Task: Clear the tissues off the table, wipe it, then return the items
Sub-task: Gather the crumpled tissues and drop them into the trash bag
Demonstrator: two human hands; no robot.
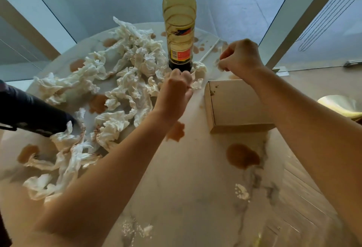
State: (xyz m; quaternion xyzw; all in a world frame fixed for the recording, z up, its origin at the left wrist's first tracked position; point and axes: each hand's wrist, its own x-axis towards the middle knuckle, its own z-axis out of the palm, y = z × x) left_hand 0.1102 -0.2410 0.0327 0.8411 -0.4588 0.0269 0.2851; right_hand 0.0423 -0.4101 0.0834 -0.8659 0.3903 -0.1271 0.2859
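Note:
Several crumpled white tissues [125, 74] lie scattered over the left and far side of the round marble table [192, 188], some soaked brown. My left hand [176, 88] is curled just in front of the tall plastic bottle [179, 27] and pinches a small tissue [196, 84] at its base. My right hand [240, 56] hovers right of the bottle with its fingers curled, pinching a small scrap of tissue. A cardboard box [237, 107] sits flat on the table under my right forearm.
Brown spills [242, 155] dot the tabletop, along with white crumbs [242, 192] near the front. A thin white stick [209, 50] lies right of the bottle. A dark object [33, 113] juts in from the left edge. Glass panels surround the table.

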